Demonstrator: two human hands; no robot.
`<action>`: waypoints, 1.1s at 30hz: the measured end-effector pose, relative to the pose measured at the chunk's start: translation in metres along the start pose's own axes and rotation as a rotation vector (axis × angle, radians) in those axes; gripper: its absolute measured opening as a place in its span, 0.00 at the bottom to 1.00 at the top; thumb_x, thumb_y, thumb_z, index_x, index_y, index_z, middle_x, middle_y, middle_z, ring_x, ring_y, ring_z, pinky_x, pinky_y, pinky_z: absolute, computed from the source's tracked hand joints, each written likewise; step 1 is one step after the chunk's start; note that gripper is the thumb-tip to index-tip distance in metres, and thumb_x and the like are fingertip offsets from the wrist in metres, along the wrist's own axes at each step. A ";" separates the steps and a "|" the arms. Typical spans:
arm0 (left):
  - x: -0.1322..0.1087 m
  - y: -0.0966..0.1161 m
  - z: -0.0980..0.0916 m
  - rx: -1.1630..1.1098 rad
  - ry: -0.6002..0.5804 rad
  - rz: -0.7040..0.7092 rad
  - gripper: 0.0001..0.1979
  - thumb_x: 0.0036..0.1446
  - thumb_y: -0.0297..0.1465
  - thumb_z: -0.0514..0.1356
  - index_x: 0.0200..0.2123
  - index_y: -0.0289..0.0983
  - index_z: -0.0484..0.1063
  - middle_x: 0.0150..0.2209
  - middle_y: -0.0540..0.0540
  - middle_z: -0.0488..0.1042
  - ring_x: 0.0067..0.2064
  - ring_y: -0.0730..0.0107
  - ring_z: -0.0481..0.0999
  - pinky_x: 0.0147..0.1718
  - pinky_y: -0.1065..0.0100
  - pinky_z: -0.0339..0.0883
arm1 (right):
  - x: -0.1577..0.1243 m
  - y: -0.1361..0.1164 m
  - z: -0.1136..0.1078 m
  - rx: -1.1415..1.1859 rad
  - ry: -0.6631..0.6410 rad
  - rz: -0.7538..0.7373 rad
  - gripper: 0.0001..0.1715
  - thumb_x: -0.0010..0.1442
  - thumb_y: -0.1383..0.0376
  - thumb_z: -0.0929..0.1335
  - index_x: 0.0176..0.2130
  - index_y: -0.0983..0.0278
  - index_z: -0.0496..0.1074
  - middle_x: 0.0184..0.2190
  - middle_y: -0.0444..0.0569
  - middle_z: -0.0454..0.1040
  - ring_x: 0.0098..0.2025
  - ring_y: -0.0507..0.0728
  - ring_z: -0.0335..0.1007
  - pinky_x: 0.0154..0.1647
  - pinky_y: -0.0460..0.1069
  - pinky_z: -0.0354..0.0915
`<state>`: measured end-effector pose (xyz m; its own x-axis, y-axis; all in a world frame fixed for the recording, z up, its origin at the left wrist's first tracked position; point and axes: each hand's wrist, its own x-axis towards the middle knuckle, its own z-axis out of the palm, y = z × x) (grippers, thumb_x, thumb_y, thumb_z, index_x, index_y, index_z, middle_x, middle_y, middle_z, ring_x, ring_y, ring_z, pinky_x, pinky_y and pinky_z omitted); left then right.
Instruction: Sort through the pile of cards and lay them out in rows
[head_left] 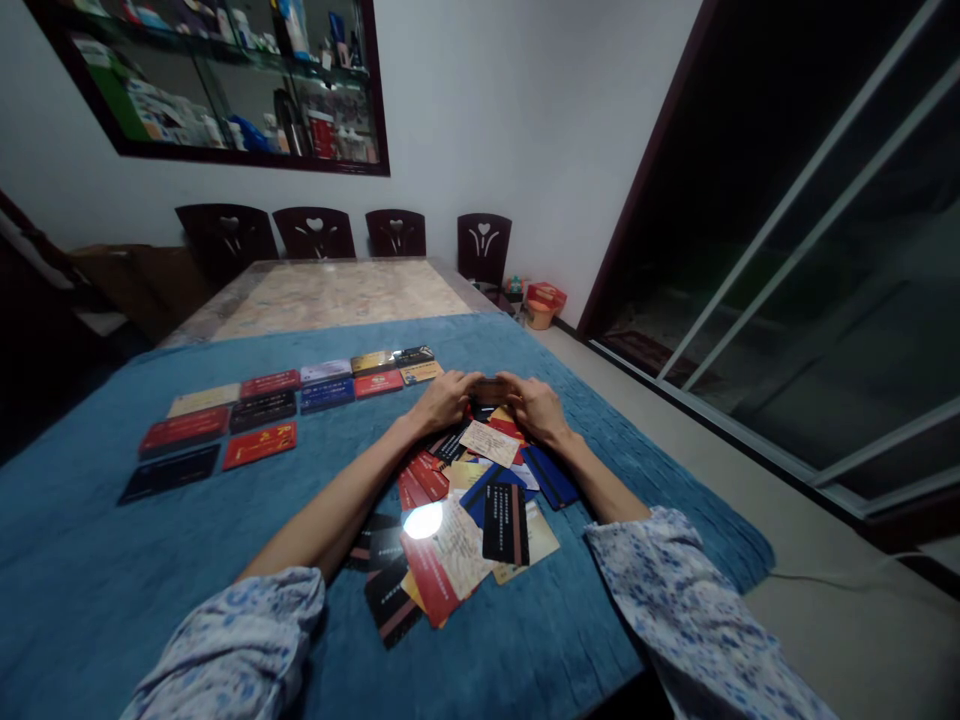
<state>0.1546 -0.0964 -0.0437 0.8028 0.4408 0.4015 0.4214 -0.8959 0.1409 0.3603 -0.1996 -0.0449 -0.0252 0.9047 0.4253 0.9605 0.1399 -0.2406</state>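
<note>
My left hand (446, 400) and my right hand (535, 405) face each other at the far end of a loose pile of plastic cards. Between them they grip a dark stack of cards (491, 391) from both ends, fingers closed on it. Below the hands the pile spreads toward me: a black striped card (505, 523), a blue card (550, 477), a cream card (489, 443) and several red ones overlap. To the left, sorted card stacks stand in rows, among them a red stack (259, 445), a dark blue stack (327, 394) and a black stack (262, 410).
A blue cloth (97, 580) covers the near part of the table, with a marble-patterned top (345, 290) beyond. Several dark chairs line the wall, one chair (484, 245) at the far right corner. A glass sliding door (810, 270) stands on the right.
</note>
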 end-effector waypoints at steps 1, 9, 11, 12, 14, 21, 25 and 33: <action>0.000 0.000 0.001 -0.016 0.007 -0.001 0.26 0.58 0.22 0.54 0.61 0.34 0.67 0.47 0.37 0.77 0.48 0.55 0.75 0.51 0.54 0.70 | 0.000 -0.001 0.000 0.002 0.007 0.001 0.29 0.64 0.71 0.64 0.63 0.60 0.71 0.44 0.55 0.81 0.44 0.61 0.73 0.47 0.53 0.65; -0.003 0.002 -0.001 -0.075 0.032 -0.049 0.28 0.55 0.21 0.54 0.60 0.36 0.67 0.46 0.39 0.79 0.47 0.56 0.77 0.49 0.57 0.71 | 0.002 0.001 0.003 0.018 0.032 -0.012 0.25 0.64 0.70 0.64 0.59 0.61 0.72 0.45 0.54 0.80 0.44 0.60 0.71 0.46 0.52 0.64; -0.003 0.004 -0.002 -0.070 0.015 -0.063 0.27 0.55 0.21 0.54 0.59 0.35 0.68 0.45 0.38 0.79 0.46 0.55 0.78 0.48 0.57 0.71 | 0.002 0.001 0.003 0.013 0.018 -0.023 0.25 0.64 0.70 0.64 0.60 0.61 0.72 0.47 0.55 0.80 0.45 0.61 0.71 0.47 0.52 0.64; -0.003 0.005 -0.003 -0.066 0.011 -0.066 0.27 0.55 0.21 0.55 0.59 0.35 0.68 0.45 0.38 0.79 0.46 0.55 0.78 0.48 0.57 0.71 | 0.002 0.001 0.003 0.010 0.008 -0.031 0.26 0.64 0.70 0.64 0.60 0.61 0.71 0.47 0.55 0.80 0.45 0.61 0.70 0.47 0.53 0.64; -0.003 0.006 -0.003 -0.061 0.014 -0.066 0.26 0.56 0.21 0.55 0.59 0.35 0.68 0.45 0.39 0.80 0.45 0.55 0.78 0.47 0.58 0.70 | 0.003 0.001 0.001 0.003 -0.010 -0.048 0.28 0.64 0.71 0.64 0.61 0.61 0.71 0.47 0.55 0.79 0.45 0.61 0.69 0.47 0.53 0.64; -0.002 0.006 -0.002 -0.103 0.051 -0.099 0.28 0.55 0.20 0.55 0.59 0.34 0.69 0.45 0.39 0.80 0.45 0.58 0.78 0.48 0.60 0.71 | 0.005 -0.001 -0.001 -0.088 -0.080 -0.068 0.33 0.64 0.70 0.62 0.66 0.66 0.65 0.47 0.59 0.76 0.48 0.63 0.66 0.48 0.54 0.62; 0.000 0.005 -0.001 -0.128 0.066 -0.098 0.26 0.56 0.20 0.54 0.58 0.34 0.70 0.48 0.38 0.80 0.46 0.59 0.78 0.49 0.60 0.71 | 0.006 0.001 0.002 -0.113 -0.080 -0.067 0.31 0.66 0.66 0.63 0.67 0.66 0.64 0.48 0.60 0.74 0.49 0.64 0.65 0.48 0.54 0.62; 0.002 0.002 -0.003 -0.155 0.037 -0.083 0.22 0.53 0.23 0.59 0.53 0.33 0.71 0.43 0.39 0.79 0.45 0.58 0.77 0.49 0.59 0.70 | 0.007 0.003 0.001 -0.163 -0.088 -0.091 0.33 0.65 0.63 0.67 0.67 0.65 0.62 0.51 0.61 0.72 0.51 0.65 0.63 0.47 0.55 0.62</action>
<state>0.1552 -0.0977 -0.0397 0.7505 0.5140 0.4153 0.4135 -0.8555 0.3115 0.3628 -0.1923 -0.0434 -0.1310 0.9241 0.3590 0.9851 0.1620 -0.0573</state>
